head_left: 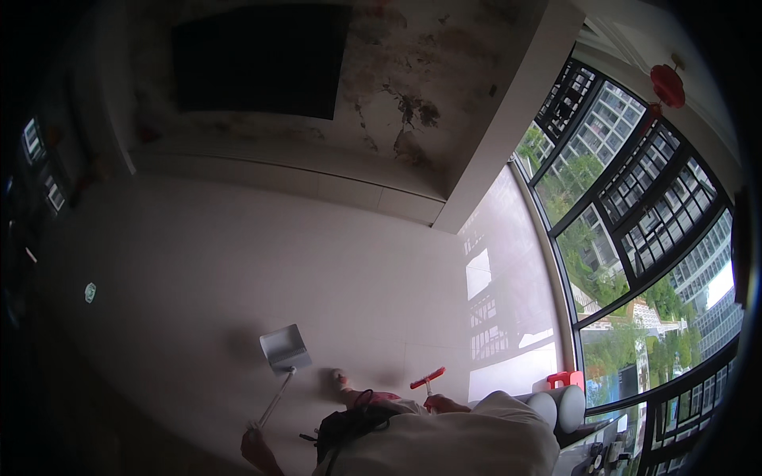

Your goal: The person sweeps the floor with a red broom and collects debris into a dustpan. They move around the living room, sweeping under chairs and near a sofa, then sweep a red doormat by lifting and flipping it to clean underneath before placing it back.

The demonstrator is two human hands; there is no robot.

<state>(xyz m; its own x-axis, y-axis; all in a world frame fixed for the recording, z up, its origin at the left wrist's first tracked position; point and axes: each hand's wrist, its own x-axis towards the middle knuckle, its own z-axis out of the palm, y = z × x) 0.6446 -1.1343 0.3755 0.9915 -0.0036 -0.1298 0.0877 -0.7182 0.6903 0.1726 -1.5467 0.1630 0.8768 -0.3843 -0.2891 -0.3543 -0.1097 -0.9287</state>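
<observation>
At the bottom left, my left hand [256, 447] is closed around the handle of a long-handled dustpan [286, 348]. Its grey pan with comb teeth is held out over the pale floor. My right hand [446, 404] grips the handle of a small brush with red bristles [428, 378], held close to my body on the right. A foot [340, 378] shows on the floor between the two tools. A black bag [357, 425] hangs at the front of my light shirt.
Ahead, a low cabinet [348, 189] runs along the wall under a large dark screen [262, 62]. Tall windows [595, 250] line the right side. Grey cylindrical cushions [570, 409] and a red plastic object [565, 379] are close at my right.
</observation>
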